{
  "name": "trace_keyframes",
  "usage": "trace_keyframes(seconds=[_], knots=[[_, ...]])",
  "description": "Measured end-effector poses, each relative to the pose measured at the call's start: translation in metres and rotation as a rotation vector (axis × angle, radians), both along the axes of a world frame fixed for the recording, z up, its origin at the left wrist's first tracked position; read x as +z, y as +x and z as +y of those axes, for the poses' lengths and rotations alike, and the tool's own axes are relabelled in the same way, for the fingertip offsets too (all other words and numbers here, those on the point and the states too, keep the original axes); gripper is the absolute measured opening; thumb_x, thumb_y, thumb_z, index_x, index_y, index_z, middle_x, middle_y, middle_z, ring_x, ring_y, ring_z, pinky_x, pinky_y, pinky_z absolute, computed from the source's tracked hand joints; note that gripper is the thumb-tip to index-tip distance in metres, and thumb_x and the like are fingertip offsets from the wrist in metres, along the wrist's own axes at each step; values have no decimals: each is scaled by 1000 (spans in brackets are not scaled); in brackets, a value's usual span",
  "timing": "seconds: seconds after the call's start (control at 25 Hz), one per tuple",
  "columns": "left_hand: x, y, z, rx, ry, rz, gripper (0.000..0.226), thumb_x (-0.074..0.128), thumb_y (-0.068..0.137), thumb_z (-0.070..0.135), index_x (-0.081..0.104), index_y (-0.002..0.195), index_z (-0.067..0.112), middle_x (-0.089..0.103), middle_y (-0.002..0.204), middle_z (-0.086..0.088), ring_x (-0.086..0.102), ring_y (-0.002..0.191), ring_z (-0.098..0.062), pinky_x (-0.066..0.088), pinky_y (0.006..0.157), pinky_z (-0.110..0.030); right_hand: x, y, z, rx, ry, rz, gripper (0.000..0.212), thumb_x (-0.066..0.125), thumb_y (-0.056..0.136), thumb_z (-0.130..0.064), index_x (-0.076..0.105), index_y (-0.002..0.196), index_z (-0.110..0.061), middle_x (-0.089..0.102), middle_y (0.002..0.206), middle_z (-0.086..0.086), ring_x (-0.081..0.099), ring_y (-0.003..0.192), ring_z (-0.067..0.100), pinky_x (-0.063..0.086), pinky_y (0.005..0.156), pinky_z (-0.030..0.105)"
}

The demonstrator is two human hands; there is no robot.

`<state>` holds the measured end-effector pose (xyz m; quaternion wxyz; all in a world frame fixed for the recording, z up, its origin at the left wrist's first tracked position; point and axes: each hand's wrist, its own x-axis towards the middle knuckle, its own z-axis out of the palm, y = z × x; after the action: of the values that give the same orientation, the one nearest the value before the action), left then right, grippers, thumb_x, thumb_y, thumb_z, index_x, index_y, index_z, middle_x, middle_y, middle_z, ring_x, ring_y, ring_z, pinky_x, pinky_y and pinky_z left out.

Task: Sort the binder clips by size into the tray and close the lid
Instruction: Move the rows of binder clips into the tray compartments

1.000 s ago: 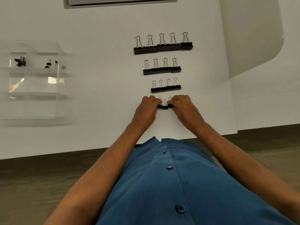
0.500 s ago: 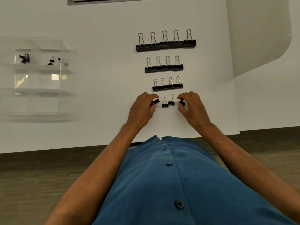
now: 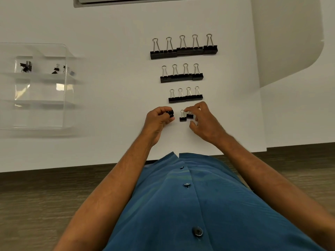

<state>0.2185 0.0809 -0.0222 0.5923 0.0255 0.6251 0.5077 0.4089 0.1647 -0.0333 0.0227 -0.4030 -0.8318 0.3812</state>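
Observation:
Three rows of black binder clips lie on the white table: the largest row (image 3: 183,51) farthest, a medium row (image 3: 181,77), then a smaller row (image 3: 185,98). Just below them, my left hand (image 3: 158,121) is shut on small black clips (image 3: 170,113). My right hand (image 3: 205,122) hovers over two small clips (image 3: 182,118), its index fingertip on their wire handles and its thumb apart below. Whether its palm hides another clip I cannot tell. The clear tray (image 3: 41,104) sits far left with a few small clips (image 3: 26,67) in its far compartments.
A grey panel (image 3: 136,0) sits at the table's far edge. A curved beige surface (image 3: 286,42) lies at the right. The table's front edge (image 3: 72,167) borders a wooden floor. My blue shirt fills the lower middle.
My left hand has pulled back left with its clips. My right hand moved left onto the two middle clips. The clip it pinched before is out of sight.

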Motion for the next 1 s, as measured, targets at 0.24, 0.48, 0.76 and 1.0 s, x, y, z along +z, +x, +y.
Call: trace_keyframes(seconds=[0.24,0.48,0.76,1.0], knots=[[5,-4,0,192,45,-261,24,46,91,-15,65,96,0,61,94,-14,59,81,-21,57,70,-24,-1,-6,-2,49,128,-46,23,69,92,-11,60,113,-9,49,119,8,60,91,22,58,77,38],[8,-8,-10,295,158,-599,23,47,82,-11,64,88,4,57,85,-12,53,73,-19,47,60,-24,11,-15,3,-449,-254,89,11,64,88,-16,56,94,-13,57,100,3,61,79,15,54,69,25],[13,-17,-17,350,206,-712,18,38,63,1,53,68,9,42,77,-7,37,64,-17,34,52,-26,20,-27,-11,-828,-633,211,20,34,91,1,45,89,-16,59,81,7,53,66,18,48,58,30],[21,-39,-21,250,165,-648,7,43,65,15,45,61,10,35,71,-3,29,59,-15,25,49,-24,12,-45,-32,-635,-310,34,26,64,91,-33,52,88,-11,57,83,3,51,72,14,45,65,27]])
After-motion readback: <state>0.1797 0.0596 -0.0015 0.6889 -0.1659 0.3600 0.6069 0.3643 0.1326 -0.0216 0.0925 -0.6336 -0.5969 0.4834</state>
